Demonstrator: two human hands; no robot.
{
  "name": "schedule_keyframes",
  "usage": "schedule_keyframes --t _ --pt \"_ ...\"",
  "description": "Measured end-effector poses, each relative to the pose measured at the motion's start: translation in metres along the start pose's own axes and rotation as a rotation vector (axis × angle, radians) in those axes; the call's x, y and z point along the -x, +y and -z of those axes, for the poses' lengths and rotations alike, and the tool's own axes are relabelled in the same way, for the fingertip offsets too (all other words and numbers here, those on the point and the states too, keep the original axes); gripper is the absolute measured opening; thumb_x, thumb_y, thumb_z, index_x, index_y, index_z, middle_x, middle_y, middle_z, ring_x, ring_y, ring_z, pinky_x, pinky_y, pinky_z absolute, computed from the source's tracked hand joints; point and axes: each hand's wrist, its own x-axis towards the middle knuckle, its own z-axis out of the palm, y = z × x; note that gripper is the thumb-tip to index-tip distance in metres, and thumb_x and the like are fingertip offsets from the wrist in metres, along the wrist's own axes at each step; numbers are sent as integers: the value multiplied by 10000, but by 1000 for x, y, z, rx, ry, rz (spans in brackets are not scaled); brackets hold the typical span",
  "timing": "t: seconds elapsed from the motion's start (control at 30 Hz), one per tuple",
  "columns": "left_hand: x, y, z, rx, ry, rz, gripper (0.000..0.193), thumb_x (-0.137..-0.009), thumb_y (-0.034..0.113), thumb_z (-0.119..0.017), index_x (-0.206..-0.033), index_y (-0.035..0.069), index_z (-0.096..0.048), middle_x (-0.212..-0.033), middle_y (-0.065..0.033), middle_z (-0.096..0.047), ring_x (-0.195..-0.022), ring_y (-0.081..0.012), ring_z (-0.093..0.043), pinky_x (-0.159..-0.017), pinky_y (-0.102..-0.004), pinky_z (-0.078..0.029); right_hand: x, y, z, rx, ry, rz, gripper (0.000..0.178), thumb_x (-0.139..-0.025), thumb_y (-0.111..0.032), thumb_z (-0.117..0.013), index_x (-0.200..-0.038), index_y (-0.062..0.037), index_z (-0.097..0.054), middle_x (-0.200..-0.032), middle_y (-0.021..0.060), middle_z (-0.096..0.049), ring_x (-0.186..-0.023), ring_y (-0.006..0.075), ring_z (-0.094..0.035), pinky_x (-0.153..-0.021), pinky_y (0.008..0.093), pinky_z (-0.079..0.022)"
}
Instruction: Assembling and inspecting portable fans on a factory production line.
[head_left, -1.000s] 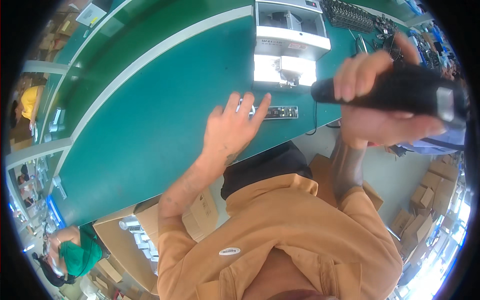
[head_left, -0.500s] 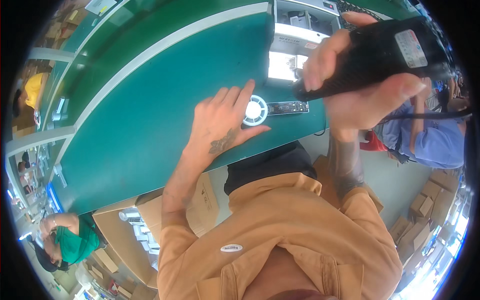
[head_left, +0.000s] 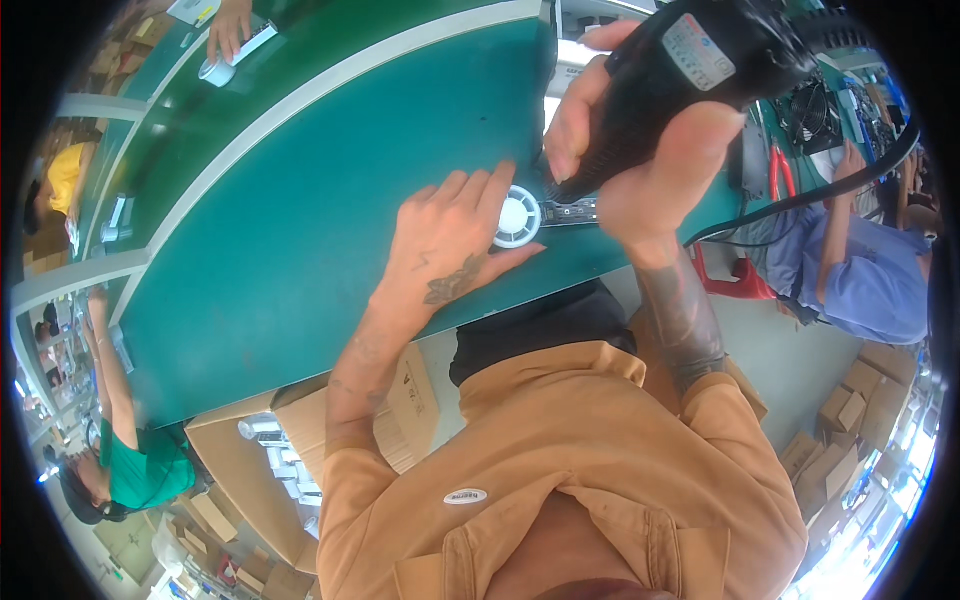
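My left hand [head_left: 445, 235] rests on the green worktop. Its thumb and forefinger close round a white, round, spoked end piece [head_left: 517, 216]. From that piece a narrow strip with a dark, component-studded face [head_left: 572, 212] runs to the right. Above the strip, my right hand [head_left: 650, 185] is wrapped round a thick black corded hand tool, seemingly an electric screwdriver [head_left: 765, 50], with a pale label on its body. The tool's narrow end points down and left at the strip, close to the white piece. Whether it touches is hidden behind the tool and my fingers.
A grey-white machine [head_left: 575, 55] stands behind the tool. Its black cable [head_left: 850, 185] loops to the right, near red-handled pliers [head_left: 780, 170]. A metal rail [head_left: 330, 95] borders the green belt, where another person's hand [head_left: 230, 28] holds a white part. An open carton [head_left: 235, 440] stands below left.
My right hand has brought the black tool left and closer to the white piece. The left hand has shifted slightly right. Another person's hand has appeared over the belt at upper left.
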Motion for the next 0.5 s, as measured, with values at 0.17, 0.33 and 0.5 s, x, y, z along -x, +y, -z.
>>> schedule_keyframes --t 0.17,0.33,0.5 --pt "-5 -1 0 72 -56 17 633 -712 427 -817 -1147 25 -592 -879 -88 -642 -786 -247 -657 -639 -347 -516 6 5 -3 -41 -31 6 930 -832 -808 -489 -1161 62 -503 -631 86 -552 -485 153 -521 -458 246 -395" --pt "-8 -2 -1 100 -47 -7 591 -712 395 -824 -1119 33 -595 -876 -95 -643 -784 -264 -659 -645 -360 -517 8 5 1 -21 -69 14 939 -839 -796 -498 -1180 79 -494 -647 90 -567 -505 146 -528 -476 255 -411" --pt "-1 -4 -5 122 -3 21 567 -730 381 -817 -1112 22 -601 -890 -105 -649 -781 -268 -662 -650 -366 -519 -1 7 27 -260 -73 27 923 -836 -844 -394 -1145 17 -524 -677 94 -572 -521 194 -569 -477 302 -479"
